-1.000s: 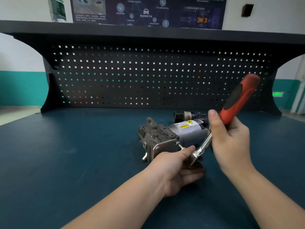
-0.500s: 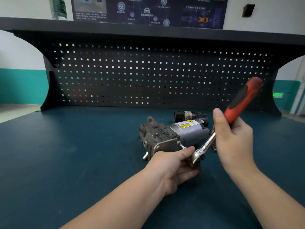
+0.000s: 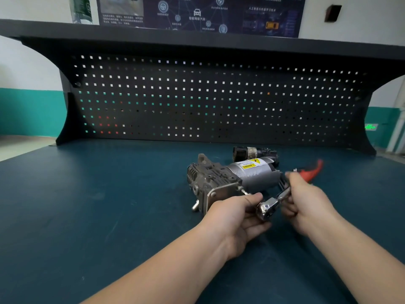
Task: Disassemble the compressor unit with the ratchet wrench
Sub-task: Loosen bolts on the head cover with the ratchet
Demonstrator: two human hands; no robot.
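Observation:
The compressor unit lies on its side on the dark teal bench, its finned head to the left and its grey motor can with a yellow warning label to the right. My left hand sits in front of it and pinches the chrome head of the ratchet wrench. A thin bolt sticks out of the compressor's flange just above my left thumb. My right hand grips the wrench's red handle, which lies low and points back and to the right, blurred.
A small dark cylindrical part lies behind the compressor. A black pegboard back panel with a shelf on top closes the bench's far side. A bottle stands on the shelf at the left.
My right hand has swung the red handle down from a raised, upright tilt to a low angle near the bench. My left hand has stayed on the wrench head.

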